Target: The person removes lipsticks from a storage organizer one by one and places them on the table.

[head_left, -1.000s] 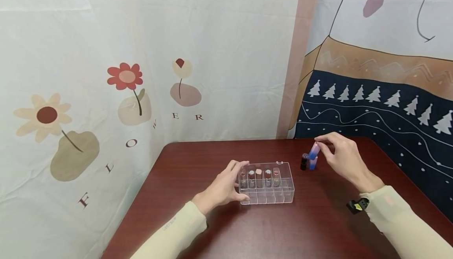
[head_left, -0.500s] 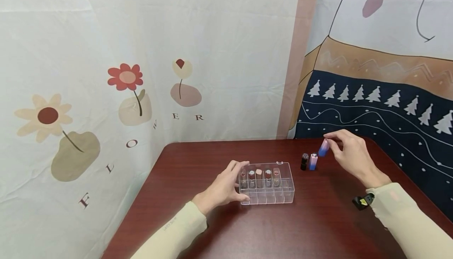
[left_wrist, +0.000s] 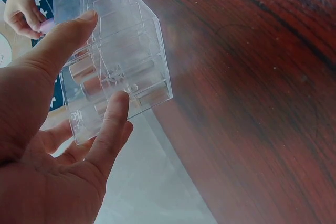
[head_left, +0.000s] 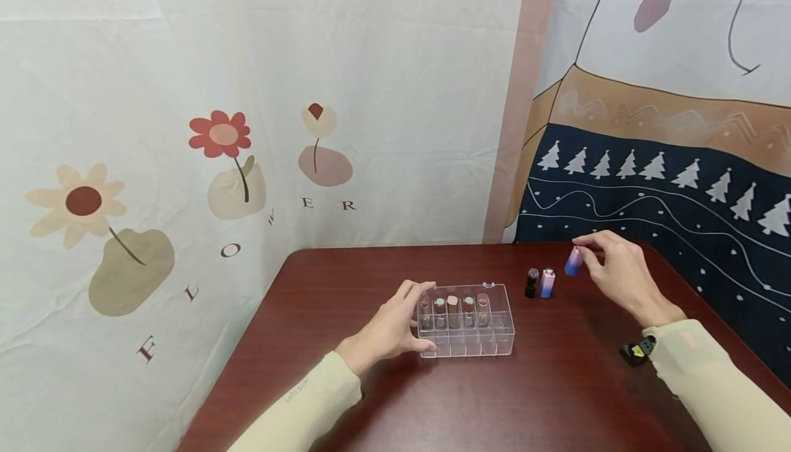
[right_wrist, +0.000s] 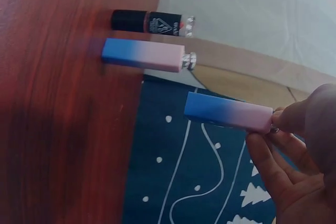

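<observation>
My left hand grips the left end of a clear plastic lipstick organizer, thumb at the front and fingers behind. Several lipsticks stand in its back row, while the front compartments look bare. Up at the right, my right hand pinches a square blue-and-pink lipstick by its pink top end, blue end downward. The held lipstick is raised above the table and slightly tilted. To its left, a matching blue-and-pink lipstick stands upright beside a black lipstick.
The dark red wooden table reaches back to a pale curtain with flower prints. At the right hangs a navy cloth with white trees, close behind the right hand. A wrist camera sits at the right cuff.
My right hand has moved right with the pinched lipstick, away from the two standing ones, and dipped slightly in the last half second. My left hand and the organizer have stayed put.
</observation>
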A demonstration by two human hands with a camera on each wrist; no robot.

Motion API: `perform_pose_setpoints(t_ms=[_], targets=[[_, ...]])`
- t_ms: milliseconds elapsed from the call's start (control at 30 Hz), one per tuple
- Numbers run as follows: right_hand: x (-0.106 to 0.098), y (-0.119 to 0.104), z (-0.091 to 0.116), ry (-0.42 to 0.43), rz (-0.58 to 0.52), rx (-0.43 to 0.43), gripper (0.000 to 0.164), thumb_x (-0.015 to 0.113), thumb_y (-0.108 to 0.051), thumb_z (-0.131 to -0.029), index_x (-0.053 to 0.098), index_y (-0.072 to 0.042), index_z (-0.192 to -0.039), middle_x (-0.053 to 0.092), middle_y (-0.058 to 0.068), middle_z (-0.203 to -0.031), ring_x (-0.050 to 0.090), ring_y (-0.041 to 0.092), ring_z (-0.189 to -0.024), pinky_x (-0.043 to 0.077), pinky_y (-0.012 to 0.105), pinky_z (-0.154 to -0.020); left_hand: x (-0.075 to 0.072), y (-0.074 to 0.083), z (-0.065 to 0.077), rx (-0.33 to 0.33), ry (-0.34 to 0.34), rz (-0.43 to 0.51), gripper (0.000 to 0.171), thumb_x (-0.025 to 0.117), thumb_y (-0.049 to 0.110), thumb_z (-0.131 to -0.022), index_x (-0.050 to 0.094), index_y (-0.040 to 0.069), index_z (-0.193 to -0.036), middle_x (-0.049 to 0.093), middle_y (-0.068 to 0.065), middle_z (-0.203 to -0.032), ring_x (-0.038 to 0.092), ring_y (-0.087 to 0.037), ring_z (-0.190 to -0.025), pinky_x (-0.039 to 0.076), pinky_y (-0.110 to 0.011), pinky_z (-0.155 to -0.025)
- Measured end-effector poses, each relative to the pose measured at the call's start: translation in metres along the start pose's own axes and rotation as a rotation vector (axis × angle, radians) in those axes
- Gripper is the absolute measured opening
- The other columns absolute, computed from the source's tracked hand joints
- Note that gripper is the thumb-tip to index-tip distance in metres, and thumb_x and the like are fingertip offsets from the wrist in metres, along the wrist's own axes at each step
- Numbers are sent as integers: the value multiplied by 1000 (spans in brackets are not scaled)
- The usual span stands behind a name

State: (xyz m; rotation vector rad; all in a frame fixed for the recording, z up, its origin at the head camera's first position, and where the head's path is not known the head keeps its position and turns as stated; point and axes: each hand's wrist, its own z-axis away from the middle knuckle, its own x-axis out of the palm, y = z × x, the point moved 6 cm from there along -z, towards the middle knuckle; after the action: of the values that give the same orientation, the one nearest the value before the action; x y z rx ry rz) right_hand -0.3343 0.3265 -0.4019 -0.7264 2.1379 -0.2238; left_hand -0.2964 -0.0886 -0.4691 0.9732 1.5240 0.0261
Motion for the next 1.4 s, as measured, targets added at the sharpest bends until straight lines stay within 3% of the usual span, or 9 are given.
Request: perform_pose_setpoints(t_ms=[33,100,133,400,733,1167,1400], targets=[[1,2,1,-8,2,5,22,78,1,-108,83,1,-129,77,30,-129,82,51,-102,73,38,-90,0,0,0,1,0,0,113,110,13,-79,46,11,-172,56,-13,-149,87,-31,-99,72,-28,-88],[4,5,2,-20,2,10,22,77,1,-108,82,2,-130,77,30,-130,82,51,-102,67,64,-92,0,1,0,5,1,2,113,110,13,-79,46,11,-172,56,-14,-149,87,-31,-99,72,-28,-88],[6,6,2,-26,1,12,22,77,1,-108,82,2,-129,77,31,-130,82,51,-102,67,67,-93,0,1,0,5,2,2,113,110,12,-79,46,11,-172,56,-14,-149,87,-31,-98,72,-28,-88],[17,16,6,-59,0,0,21,78,3,-106,83,1,-127,79,29,-130,82,49,-103,66,67,-93,-2,3,1,8,4,3,113,110,13,-79,46,11,-172,56,-14,-150,87,-31,-98,72,-28,-88],[33,21,12,-135,-22,27,22,75,4,-107,82,3,-128,78,32,-132,74,54,-120,59,79,-104,-1,2,0,6,6,-6,113,110,12,-79,46,11,-172,56,-13,-149,87,-27,-99,72,-27,-89],[42,22,16,-158,-21,9,20,77,3,-106,83,1,-125,81,28,-128,76,46,-110,62,75,-102,-1,1,1,2,7,-22,113,110,14,-79,46,12,-172,57,-12,-148,86,-24,-96,72,-26,-88],[46,25,18,-189,-36,34,22,73,3,-108,81,3,-129,79,31,-132,74,50,-117,60,79,-108,-1,3,1,7,6,-19,113,110,13,-80,45,12,-172,57,-13,-148,86,-25,-96,72,-26,-88]])
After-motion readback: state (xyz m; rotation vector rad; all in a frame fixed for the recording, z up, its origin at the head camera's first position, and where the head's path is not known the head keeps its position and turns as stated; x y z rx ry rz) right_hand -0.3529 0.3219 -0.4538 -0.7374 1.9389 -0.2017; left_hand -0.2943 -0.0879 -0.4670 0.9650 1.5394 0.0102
